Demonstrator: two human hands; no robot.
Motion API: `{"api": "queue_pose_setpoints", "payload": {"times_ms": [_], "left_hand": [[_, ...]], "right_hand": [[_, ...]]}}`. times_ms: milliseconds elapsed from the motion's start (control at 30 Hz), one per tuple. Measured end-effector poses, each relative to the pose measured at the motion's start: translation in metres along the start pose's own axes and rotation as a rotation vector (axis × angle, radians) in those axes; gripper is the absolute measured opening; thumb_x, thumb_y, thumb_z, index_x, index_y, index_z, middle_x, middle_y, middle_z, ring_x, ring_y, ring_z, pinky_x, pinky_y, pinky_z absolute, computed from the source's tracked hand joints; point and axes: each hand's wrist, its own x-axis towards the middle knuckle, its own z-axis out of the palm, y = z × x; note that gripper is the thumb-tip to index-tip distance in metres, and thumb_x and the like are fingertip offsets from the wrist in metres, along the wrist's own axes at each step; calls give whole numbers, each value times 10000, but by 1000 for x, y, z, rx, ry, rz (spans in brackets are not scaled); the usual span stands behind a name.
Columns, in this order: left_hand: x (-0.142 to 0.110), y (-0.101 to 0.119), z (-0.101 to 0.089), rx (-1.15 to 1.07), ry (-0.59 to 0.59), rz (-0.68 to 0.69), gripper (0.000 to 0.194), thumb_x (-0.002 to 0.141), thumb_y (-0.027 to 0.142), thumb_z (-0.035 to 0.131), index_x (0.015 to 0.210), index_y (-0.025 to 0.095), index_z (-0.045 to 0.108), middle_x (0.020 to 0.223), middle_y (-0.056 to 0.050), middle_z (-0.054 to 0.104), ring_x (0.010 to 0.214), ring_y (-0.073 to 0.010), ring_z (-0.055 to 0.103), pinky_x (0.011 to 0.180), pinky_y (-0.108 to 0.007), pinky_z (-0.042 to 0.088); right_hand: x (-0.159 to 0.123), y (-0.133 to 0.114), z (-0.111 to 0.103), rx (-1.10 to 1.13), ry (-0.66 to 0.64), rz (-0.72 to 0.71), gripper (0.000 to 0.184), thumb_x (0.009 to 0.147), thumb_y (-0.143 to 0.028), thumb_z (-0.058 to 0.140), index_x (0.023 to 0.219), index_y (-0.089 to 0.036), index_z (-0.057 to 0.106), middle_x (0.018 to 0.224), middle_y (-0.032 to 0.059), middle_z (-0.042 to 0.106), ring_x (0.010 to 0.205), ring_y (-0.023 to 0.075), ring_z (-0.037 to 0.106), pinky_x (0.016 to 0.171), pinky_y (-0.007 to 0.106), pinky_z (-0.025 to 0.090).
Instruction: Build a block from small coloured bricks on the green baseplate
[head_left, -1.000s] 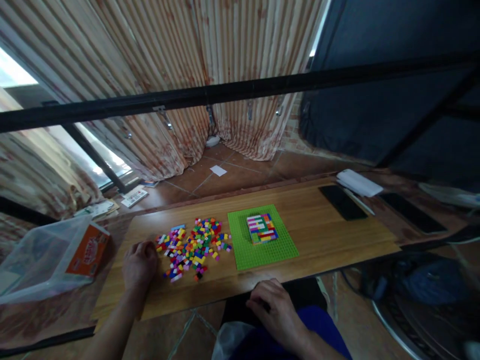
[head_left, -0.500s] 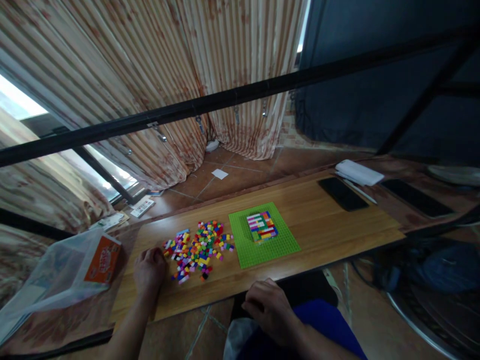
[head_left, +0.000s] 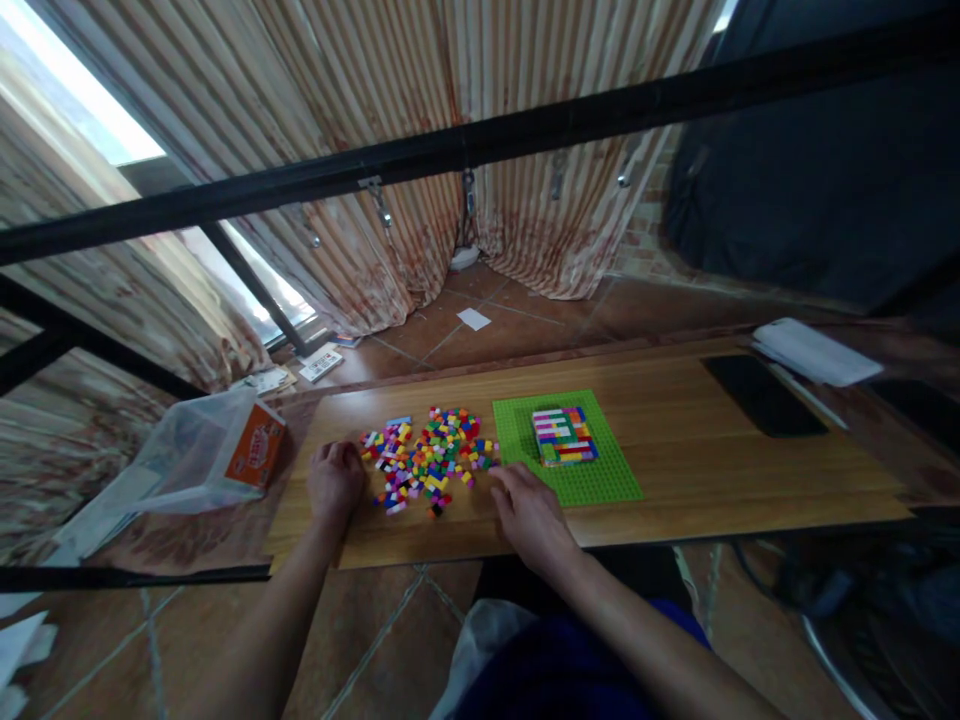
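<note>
A heap of small coloured bricks point(head_left: 425, 459) lies on a wooden board point(head_left: 675, 450). To its right sits a green baseplate point(head_left: 592, 478) carrying a block of striped bricks point(head_left: 562, 436). My left hand point(head_left: 335, 480) rests on the board just left of the heap, fingers curled loosely with nothing seen in them. My right hand point(head_left: 529, 513) lies on the board between the heap and the baseplate's near left corner, fingers reaching toward the bricks at the heap's right edge.
A clear plastic bag with an orange box point(head_left: 256, 452) lies left of the board. A black phone point(head_left: 761, 395) and a white notepad point(head_left: 816, 350) sit at the far right. A black metal bar point(head_left: 480, 145) crosses overhead. Striped curtains hang behind.
My right hand came up from my lap onto the board beside the brick heap. The camera view swung to the left. My left hand has stayed by the heap.
</note>
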Motion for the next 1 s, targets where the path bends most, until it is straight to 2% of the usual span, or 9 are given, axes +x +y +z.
{"api": "queue_pose_setpoints", "payload": {"times_ms": [100, 233, 467, 633, 800, 1000], "left_hand": [[0, -1, 2, -14, -3, -3, 306, 892, 254, 415, 969, 174, 700, 1026, -129, 666, 989, -261, 608, 865, -366, 474], [0, -3, 5, -34, 11, -14, 292, 890, 252, 425, 958, 176, 698, 997, -126, 665, 972, -262, 609, 843, -366, 477], [-2, -4, 10, -62, 26, -17, 276, 893, 251, 435, 969, 179, 690, 990, -119, 662, 976, -254, 610, 848, -356, 474], [-3, -3, 10, -71, 16, -39, 276, 901, 254, 438, 987, 172, 687, 1016, -131, 664, 1005, -262, 606, 869, -368, 473], [-3, -2, 11, -80, 20, -36, 279, 911, 251, 429, 978, 170, 688, 1011, -134, 662, 1016, -266, 605, 911, -379, 468], [-3, -4, 13, -86, 24, -32, 276, 912, 249, 425, 981, 173, 682, 1029, -134, 662, 1017, -265, 607, 914, -378, 474]], "right_hand": [[17, 6, 7, -91, 28, 20, 266, 916, -133, 458, 1095, -209, 640, 1054, 94, 667, 1009, 222, 624, 898, 341, 490], [28, 11, 16, -193, -33, 58, 235, 915, -152, 482, 1060, -199, 662, 1050, 103, 677, 993, 236, 627, 889, 349, 478], [32, 4, 27, -116, -98, -19, 188, 940, -231, 518, 1027, -235, 685, 1051, 62, 708, 990, 213, 640, 907, 331, 463], [44, 2, 26, -60, -79, -51, 226, 954, -249, 480, 1040, -237, 689, 1018, 54, 716, 949, 203, 652, 881, 316, 467], [75, 8, 21, -169, -6, -48, 276, 951, -206, 449, 1098, -222, 681, 1051, 81, 691, 967, 219, 633, 870, 322, 460], [103, 14, 23, -290, -75, -67, 311, 923, -186, 504, 1168, -253, 683, 1033, 80, 656, 975, 224, 605, 864, 321, 457]]}}
